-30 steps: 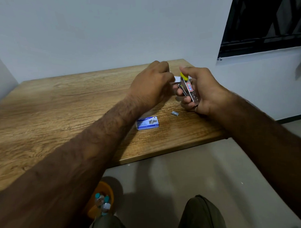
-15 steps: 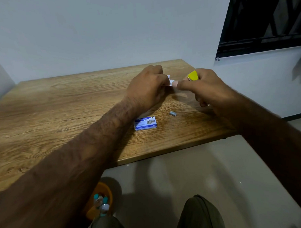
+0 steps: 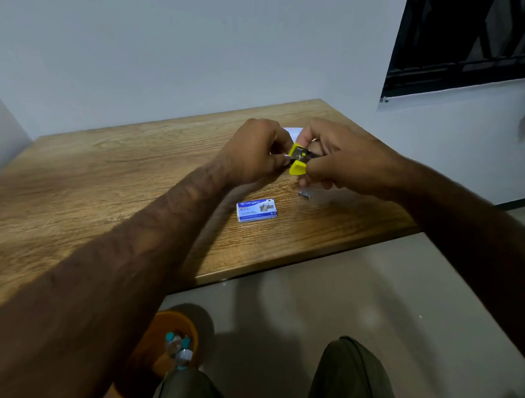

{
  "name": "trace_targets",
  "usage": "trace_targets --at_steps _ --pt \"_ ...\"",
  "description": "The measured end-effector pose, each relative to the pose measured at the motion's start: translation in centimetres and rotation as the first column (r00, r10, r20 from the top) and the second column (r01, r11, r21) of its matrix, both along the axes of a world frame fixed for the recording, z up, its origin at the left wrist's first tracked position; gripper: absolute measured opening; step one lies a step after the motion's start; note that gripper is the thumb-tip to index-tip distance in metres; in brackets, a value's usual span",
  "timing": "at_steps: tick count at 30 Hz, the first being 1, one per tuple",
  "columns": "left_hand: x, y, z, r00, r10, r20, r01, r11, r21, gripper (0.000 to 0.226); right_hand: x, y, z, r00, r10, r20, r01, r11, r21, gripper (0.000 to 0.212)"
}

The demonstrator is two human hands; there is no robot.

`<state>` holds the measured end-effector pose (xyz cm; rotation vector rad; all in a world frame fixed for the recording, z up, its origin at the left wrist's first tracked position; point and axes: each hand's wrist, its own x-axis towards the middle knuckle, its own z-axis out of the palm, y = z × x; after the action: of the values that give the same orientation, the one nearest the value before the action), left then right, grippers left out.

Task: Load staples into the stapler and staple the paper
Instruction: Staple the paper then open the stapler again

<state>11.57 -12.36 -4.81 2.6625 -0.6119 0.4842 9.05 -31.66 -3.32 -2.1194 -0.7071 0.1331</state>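
A small yellow and metal stapler (image 3: 298, 159) is held above the wooden table (image 3: 106, 180), its yellow end facing me. My right hand (image 3: 340, 160) is wrapped around its body. My left hand (image 3: 253, 153) is closed at the stapler's left end, fingertips pinching there; what they pinch is hidden. A white paper (image 3: 291, 131) shows as a sliver behind the hands. A blue staple box (image 3: 256, 209) lies on the table below my left wrist. A loose strip of staples (image 3: 304, 194) lies under my right hand.
The table's near edge runs diagonally just past the staple box, and its right corner is under my right forearm. An orange container (image 3: 168, 345) with small bottles stands on the floor by my knees. A dark window (image 3: 464, 34) is at the upper right.
The stapler has been turned so its yellow end now points toward me between both hands. The paper, pinched between the fingertips half a second ago, is now mostly hidden behind the hands.
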Motion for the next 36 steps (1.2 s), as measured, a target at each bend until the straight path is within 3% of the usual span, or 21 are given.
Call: trace_targets --at_steps 5,7,8,12,15,19,32,36 --pt "-0.6 0.6 0.1 0.997 -0.033 -0.071 0.028 0.997 -0.075 0.016 -0.3 1.7 0.9 0.988 0.139 0.069 -0.135 0.989 -0.055 0.029" --pt "-1.0 0.8 0.1 0.993 -0.063 -0.097 0.050 0.990 -0.131 0.043 -0.4 2.2 0.9 0.980 0.175 0.099 -0.168 0.983 -0.071 0.030" --pt "-1.1 1.1 0.2 0.987 -0.085 -0.139 0.064 0.987 -0.150 0.044 -0.5 2.4 0.9 0.977 0.186 0.104 -0.179 0.981 -0.075 0.030" --pt "-1.1 2.9 0.5 0.937 -0.159 -0.311 0.080 0.964 -0.253 0.005 -0.5 3.4 0.6 0.971 0.221 0.091 -0.211 0.971 -0.110 0.031" --pt "-1.4 4.5 0.7 0.938 -0.152 -0.310 0.012 0.911 -0.412 0.016 -0.1 4.3 0.3 0.965 0.245 0.096 -0.235 0.966 -0.107 0.036" --pt "-2.1 7.1 0.9 0.961 -0.052 -0.270 -0.092 0.864 -0.496 0.020 0.0 6.3 -0.3 0.958 0.271 0.092 -0.266 0.962 -0.062 0.036" --pt "-5.4 13.1 1.0 0.956 0.035 -0.292 -0.182 0.851 -0.492 0.016 -1.2 14.4 -1.5 0.915 0.371 0.157 -0.327 0.912 -0.250 0.040" --pt "-5.5 13.6 0.9 0.954 0.036 -0.297 -0.181 0.861 -0.476 0.016 -1.0 14.6 -1.4 0.911 0.398 0.111 -0.360 0.895 -0.262 0.042"
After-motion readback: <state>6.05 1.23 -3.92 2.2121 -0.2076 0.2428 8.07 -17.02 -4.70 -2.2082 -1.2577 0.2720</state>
